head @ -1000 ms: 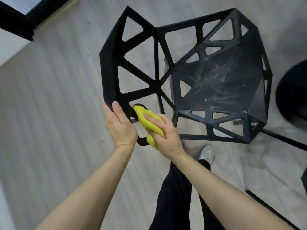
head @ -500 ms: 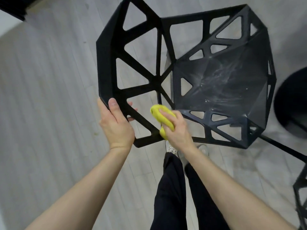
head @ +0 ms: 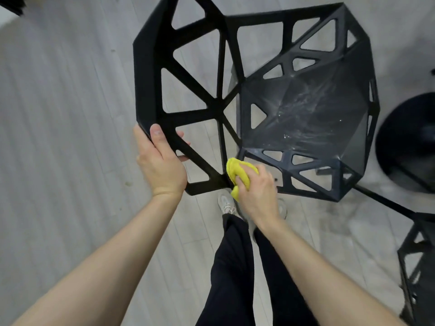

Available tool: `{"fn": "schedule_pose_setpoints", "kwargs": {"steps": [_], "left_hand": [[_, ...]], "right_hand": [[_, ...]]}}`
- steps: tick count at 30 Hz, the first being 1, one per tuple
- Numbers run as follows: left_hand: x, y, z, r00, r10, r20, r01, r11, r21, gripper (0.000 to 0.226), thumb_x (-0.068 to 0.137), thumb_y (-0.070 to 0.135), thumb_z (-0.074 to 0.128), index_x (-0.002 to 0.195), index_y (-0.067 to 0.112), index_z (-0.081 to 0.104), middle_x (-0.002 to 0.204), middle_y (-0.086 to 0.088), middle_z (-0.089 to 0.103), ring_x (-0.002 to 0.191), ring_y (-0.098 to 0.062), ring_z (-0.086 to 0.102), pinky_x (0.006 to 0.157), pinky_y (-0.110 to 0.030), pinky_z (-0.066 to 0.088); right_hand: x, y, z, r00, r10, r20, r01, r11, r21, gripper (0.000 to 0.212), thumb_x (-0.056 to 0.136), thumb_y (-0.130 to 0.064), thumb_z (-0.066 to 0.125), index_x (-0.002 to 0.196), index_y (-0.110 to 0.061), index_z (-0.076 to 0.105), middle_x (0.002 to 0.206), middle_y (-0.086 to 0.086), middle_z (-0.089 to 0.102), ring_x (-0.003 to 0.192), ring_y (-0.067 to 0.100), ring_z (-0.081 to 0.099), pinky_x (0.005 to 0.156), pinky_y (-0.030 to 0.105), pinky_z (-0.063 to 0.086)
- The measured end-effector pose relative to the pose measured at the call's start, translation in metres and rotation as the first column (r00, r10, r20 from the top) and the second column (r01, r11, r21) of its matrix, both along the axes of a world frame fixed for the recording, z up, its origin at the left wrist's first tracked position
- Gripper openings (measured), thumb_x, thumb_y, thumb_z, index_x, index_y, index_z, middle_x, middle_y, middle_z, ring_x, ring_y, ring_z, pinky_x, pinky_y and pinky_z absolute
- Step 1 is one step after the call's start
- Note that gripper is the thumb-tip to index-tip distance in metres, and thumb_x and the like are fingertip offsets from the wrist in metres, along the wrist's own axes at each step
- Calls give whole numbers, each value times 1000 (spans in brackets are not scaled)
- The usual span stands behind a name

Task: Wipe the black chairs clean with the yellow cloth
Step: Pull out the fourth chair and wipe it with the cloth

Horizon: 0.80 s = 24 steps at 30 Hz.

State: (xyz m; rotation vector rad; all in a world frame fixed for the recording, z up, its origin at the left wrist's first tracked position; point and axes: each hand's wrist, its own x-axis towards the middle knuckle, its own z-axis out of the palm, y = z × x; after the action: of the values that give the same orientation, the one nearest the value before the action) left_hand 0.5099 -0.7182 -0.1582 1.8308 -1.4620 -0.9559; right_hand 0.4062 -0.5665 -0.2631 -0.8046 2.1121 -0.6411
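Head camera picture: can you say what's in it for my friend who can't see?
Seen from above, a person's right hand rubs a bunched yellow cloth on the lower edge of a black cut-out chair, while the left hand grips the backrest's corner. The seat shows whitish smears, and white sneakers stand on pale floorboards.

struts (head: 188, 114) block; gaps btwn open

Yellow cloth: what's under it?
The crumpled yellow cloth lies on the black geometric openwork chair's lower frame bar, pressed by the right hand. The bar beneath the cloth is covered; any dirt there cannot be seen.
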Motion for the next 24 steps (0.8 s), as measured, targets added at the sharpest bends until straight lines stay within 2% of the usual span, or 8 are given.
{"fn": "schedule_pose_setpoints", "kwargs": {"steps": [3,6,8,10,15,19,21,24], "left_hand": [[2,-1,0,1000,12,-29,-12,1000,1,32,119,34,31,139,14,47,95,-6,80,81,-24,81,59,-51,67],[1,-1,0,999,-12,-32,11,1000,-23,22,119,31,32,132,23,48,90,4,78,80,-20,80,58,-49,67],[-1,0,0,999,-21,-31,20,999,-33,19,119,31,32,128,26,48,91,3,78,79,-19,79,58,-49,67],[0,-1,-1,999,-14,-45,13,999,-31,21,119,32,32,129,25,48,92,-1,78,78,-21,79,57,-47,66],[6,-4,-10,998,-1,-64,-2,999,-38,39,116,41,36,139,13,48,93,-5,79,76,-22,80,59,-51,66],[1,-4,-5,999,9,-37,-9,1000,2,52,110,53,40,150,20,45,88,6,79,80,-15,79,69,-50,67],[0,-8,-2,1000,-12,-29,12,1000,18,54,104,58,46,147,26,45,93,9,79,85,-18,79,77,-51,67],[6,1,1,998,-64,-20,66,986,153,45,99,56,58,137,32,52,109,8,76,100,-20,76,90,-48,66]], "right_hand": [[59,-25,49,981,-167,102,175,982,-75,45,106,-35,58,151,-28,57,127,-1,47,118,19,52,102,28,46],[53,-3,35,994,-14,110,40,971,-234,54,102,-21,65,153,-33,55,133,-1,48,119,19,51,104,27,46],[16,16,4,996,69,-65,-71,997,-38,61,92,-10,66,150,-31,59,132,3,53,113,29,51,101,42,50],[12,7,3,998,-37,-56,41,996,81,53,97,-13,63,147,-27,61,133,5,53,117,33,52,106,43,47],[66,-5,38,994,-67,83,87,958,-273,58,97,-11,66,151,-31,58,139,-3,48,125,14,47,112,23,39],[3,36,1,951,174,-253,-149,982,115,70,82,-7,59,148,-31,60,143,3,53,114,33,48,99,49,51],[-29,47,-6,931,202,-304,-123,958,258,67,79,-15,53,143,-30,64,140,5,54,114,36,46,97,50,50],[-56,76,-21,944,161,-287,-76,955,286,66,87,-11,56,149,-33,58,148,6,52,128,36,47,108,52,46]]}}
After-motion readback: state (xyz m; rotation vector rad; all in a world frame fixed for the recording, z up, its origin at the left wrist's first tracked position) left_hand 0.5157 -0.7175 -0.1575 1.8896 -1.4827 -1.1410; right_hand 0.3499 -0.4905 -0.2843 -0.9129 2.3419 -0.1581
